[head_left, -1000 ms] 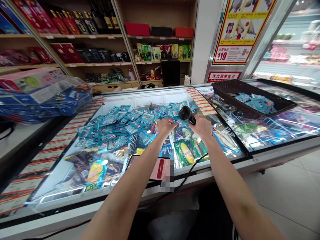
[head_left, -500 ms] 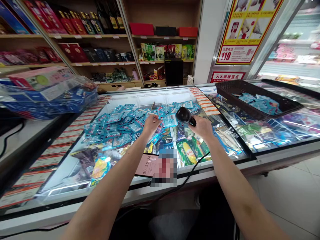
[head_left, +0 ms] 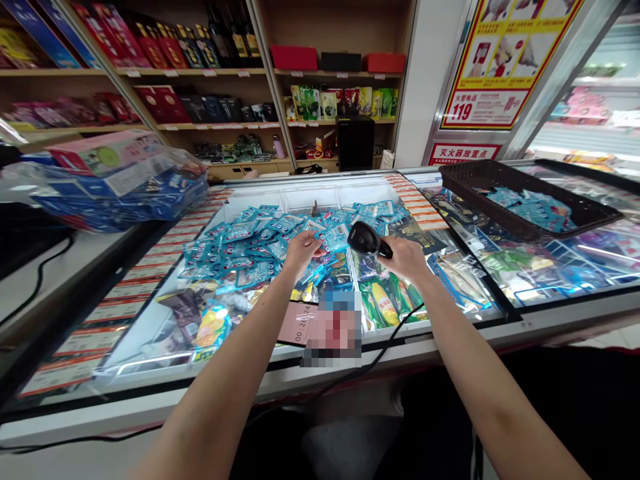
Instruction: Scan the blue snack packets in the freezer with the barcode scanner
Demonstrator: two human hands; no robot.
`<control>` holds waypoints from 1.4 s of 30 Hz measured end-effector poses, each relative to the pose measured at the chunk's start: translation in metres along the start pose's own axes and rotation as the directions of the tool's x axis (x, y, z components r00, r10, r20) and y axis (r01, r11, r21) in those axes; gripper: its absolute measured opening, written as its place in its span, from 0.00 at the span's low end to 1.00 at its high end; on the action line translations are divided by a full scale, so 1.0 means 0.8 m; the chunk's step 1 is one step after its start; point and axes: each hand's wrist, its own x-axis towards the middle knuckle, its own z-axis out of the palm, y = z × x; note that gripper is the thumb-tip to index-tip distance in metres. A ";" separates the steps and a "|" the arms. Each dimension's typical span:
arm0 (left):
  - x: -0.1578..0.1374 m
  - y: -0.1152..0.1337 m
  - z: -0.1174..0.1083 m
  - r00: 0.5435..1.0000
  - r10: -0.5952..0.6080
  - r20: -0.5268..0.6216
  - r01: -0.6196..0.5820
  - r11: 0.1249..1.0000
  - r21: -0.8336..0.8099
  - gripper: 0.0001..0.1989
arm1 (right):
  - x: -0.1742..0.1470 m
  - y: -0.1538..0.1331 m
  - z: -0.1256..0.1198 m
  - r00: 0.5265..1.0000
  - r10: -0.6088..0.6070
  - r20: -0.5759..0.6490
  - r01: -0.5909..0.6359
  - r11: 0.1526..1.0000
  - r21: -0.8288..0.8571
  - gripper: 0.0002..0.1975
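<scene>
Between the fingertips of my left hand (head_left: pixel 304 253) is the edge of a small blue packet (head_left: pixel 335 239), held over the freezer's glass top. My right hand (head_left: pixel 407 259) is wrapped around the handle of a black barcode scanner (head_left: pixel 365 239), its head close to the packet's right end. A heap of similar blue packets (head_left: pixel 235 257) spreads over the glass to the left and behind. Nearer to me lies a phone (head_left: pixel 299 323) with a timer on its pink screen, partly blurred out by pixel blocks.
A dark brown plastic basket (head_left: pixel 595 212) with several blue packets stands on the right-hand glass. At the left are plastic-wrapped boxes (head_left: pixel 125 193). A black cable (head_left: pixel 373 363) runs along the freezer's front edge (head_left: pixel 425 353). Stocked shelves (head_left: pixel 200 127) stand behind.
The scanner's head has come slightly closer to the blue packet, which now sits tilted up at its right end. The whole view has shifted a little.
</scene>
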 end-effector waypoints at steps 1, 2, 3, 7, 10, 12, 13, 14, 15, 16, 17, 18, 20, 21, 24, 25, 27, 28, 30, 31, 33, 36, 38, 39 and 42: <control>-0.001 0.000 0.000 1.000 0.005 0.004 -0.005 1.000 0.002 0.17 | 0.000 -0.001 -0.001 1.000 -0.005 0.002 0.005 1.000 -0.002 0.18; -0.002 0.001 0.000 1.000 0.007 0.008 -0.007 1.000 0.006 0.16 | -0.001 -0.003 -0.002 1.000 -0.009 0.003 0.009 1.000 -0.003 0.18; -0.003 0.002 0.000 1.000 0.009 0.010 -0.009 1.000 0.009 0.16 | -0.001 -0.004 -0.003 1.000 -0.012 0.002 0.012 1.000 -0.003 0.18; -0.007 0.007 0.002 1.000 0.021 0.016 -0.021 0.999 0.024 0.15 | -0.002 -0.006 -0.004 1.000 -0.027 0.010 0.027 1.000 -0.002 0.18; -0.007 0.008 0.002 1.000 0.012 0.012 -0.012 1.000 0.023 0.16 | -0.001 -0.006 0.000 0.999 -0.046 0.003 0.046 0.999 0.003 0.18; -0.006 0.008 0.002 1.000 0.006 0.013 -0.006 1.000 0.016 0.17 | -0.001 -0.005 0.002 0.998 -0.057 -0.005 0.057 0.998 0.007 0.19; -0.006 0.007 0.002 1.000 0.006 0.017 -0.006 1.000 0.011 0.16 | -0.001 -0.004 0.003 0.998 -0.063 -0.008 0.063 0.998 0.009 0.19; -0.005 0.006 0.001 1.000 0.007 0.021 -0.007 1.000 0.007 0.16 | -0.001 -0.004 0.003 0.998 -0.068 -0.010 0.068 0.998 0.010 0.19; -0.004 0.005 0.001 1.000 0.008 0.027 -0.008 1.000 0.003 0.16 | -0.001 -0.004 0.004 0.997 -0.074 -0.011 0.074 0.997 0.012 0.19; -0.004 0.005 0.001 1.000 0.008 0.030 -0.008 1.000 0.002 0.17 | -0.001 -0.004 0.004 0.997 -0.078 -0.010 0.078 0.997 0.013 0.19; -0.003 0.004 0.000 0.999 0.008 0.032 -0.008 1.000 0.001 0.17 | -0.001 -0.004 0.004 0.997 -0.081 -0.007 0.082 0.997 0.014 0.19; -0.003 0.004 0.000 0.999 0.007 0.033 -0.007 1.000 0.001 0.17 | -0.001 -0.005 0.004 0.996 -0.084 -0.004 0.084 0.996 0.015 0.19; -0.003 0.004 0.000 1.000 0.003 0.030 -0.003 1.000 -0.001 0.18 | -0.001 -0.005 0.003 0.996 -0.088 0.005 0.088 0.996 0.017 0.19; -0.003 0.004 0.001 1.000 0.001 0.029 -0.001 1.000 -0.002 0.18 | -0.002 -0.005 0.003 0.996 -0.091 0.009 0.091 0.996 0.018 0.19; -0.004 0.006 0.001 1.000 -0.006 0.027 0.006 1.000 -0.001 0.19 | -0.002 -0.005 0.002 0.996 -0.093 0.015 0.093 0.996 0.015 0.19; -0.004 0.006 0.001 1.000 -0.008 0.026 0.008 1.000 0.001 0.19 | -0.002 -0.005 0.002 0.996 -0.092 0.016 0.092 0.996 0.015 0.19; -0.004 0.006 0.001 1.000 -0.010 0.025 0.010 1.000 0.004 0.19 | -0.002 -0.006 0.002 0.996 -0.090 0.019 0.090 0.996 0.015 0.20; -0.004 0.006 0.001 1.000 -0.010 0.025 0.010 1.000 0.005 0.18 | -0.002 -0.006 0.002 0.996 -0.090 0.020 0.089 0.996 0.016 0.19; -0.003 0.004 0.001 1.000 -0.004 0.029 0.004 1.000 0.004 0.18 | -0.002 -0.006 0.001 0.996 -0.091 0.020 0.090 0.996 0.017 0.19; -0.003 0.004 0.000 0.999 0.000 0.032 0.000 1.000 0.004 0.18 | -0.002 -0.005 0.001 0.996 -0.092 0.018 0.092 0.996 0.019 0.19; -0.003 0.003 0.000 0.999 0.003 0.032 -0.003 1.000 0.004 0.17 | -0.002 -0.005 0.001 0.995 -0.095 0.012 0.094 0.995 0.024 0.19; -0.003 0.003 0.001 1.000 -0.005 0.023 0.005 1.000 0.012 0.18 | -0.002 -0.005 0.001 0.996 -0.087 0.014 0.086 0.996 0.029 0.20; -0.003 0.004 0.001 1.000 -0.005 0.025 0.005 1.000 0.018 0.17 | -0.002 -0.006 0.001 0.997 -0.075 0.021 0.074 0.997 0.027 0.21; -0.003 0.004 0.001 1.000 -0.006 0.026 0.005 1.000 0.019 0.17 | -0.002 -0.006 0.001 0.997 -0.068 0.025 0.068 0.997 0.026 0.20; -0.003 0.004 0.001 1.000 -0.013 0.021 0.012 1.000 0.028 0.18 | -0.001 -0.006 0.000 0.999 -0.041 0.033 0.041 0.999 0.021 0.20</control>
